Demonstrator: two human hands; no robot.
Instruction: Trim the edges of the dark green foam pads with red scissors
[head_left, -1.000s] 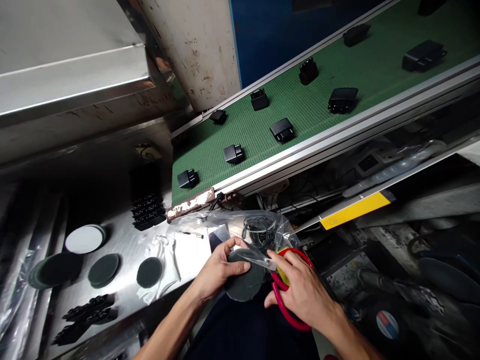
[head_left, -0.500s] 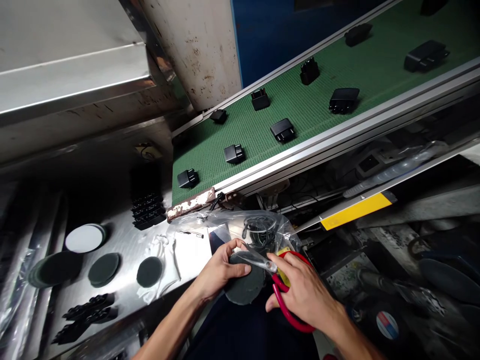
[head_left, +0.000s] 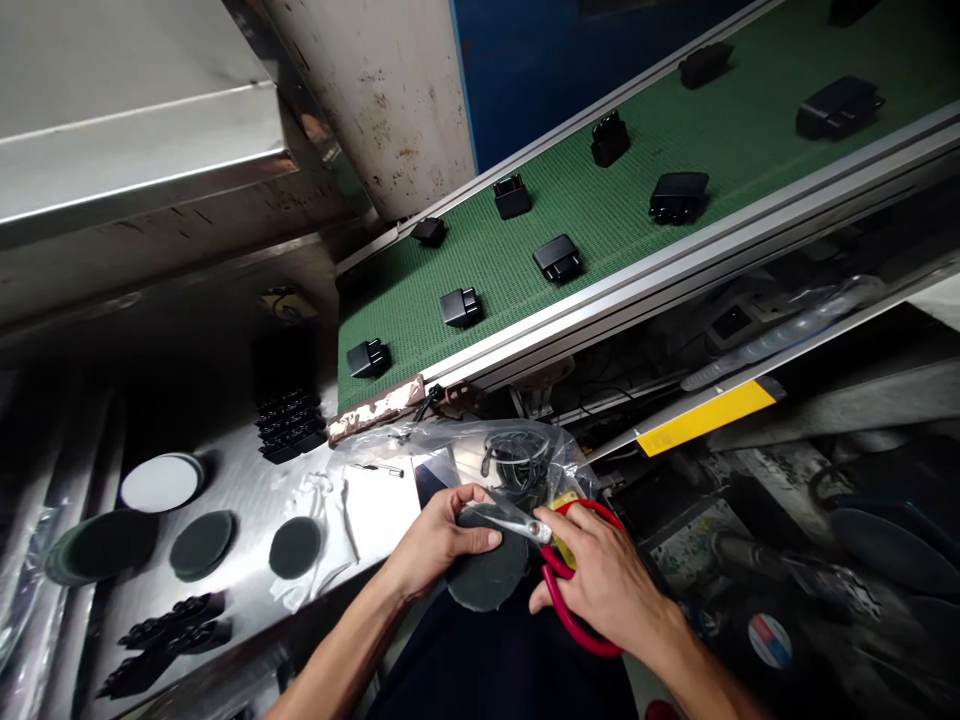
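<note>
head view: left hand [head_left: 442, 540] clenched a dark disc [head_left: 487, 572], right hand [head_left: 604, 580] gripped red scissors [head_left: 571, 618] across it; more discs [head_left: 201, 543] lay uncut-looking on the surface [head_left: 240, 470].

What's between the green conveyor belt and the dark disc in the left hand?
Head view: a clear plastic bag holding coiled black cable lies between the belt and the dark disc.

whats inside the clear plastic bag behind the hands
Coiled black cord shows inside the clear plastic bag; its lower end is covered by the left hand, right hand and red-handled scissors, hiding anything there.
</note>
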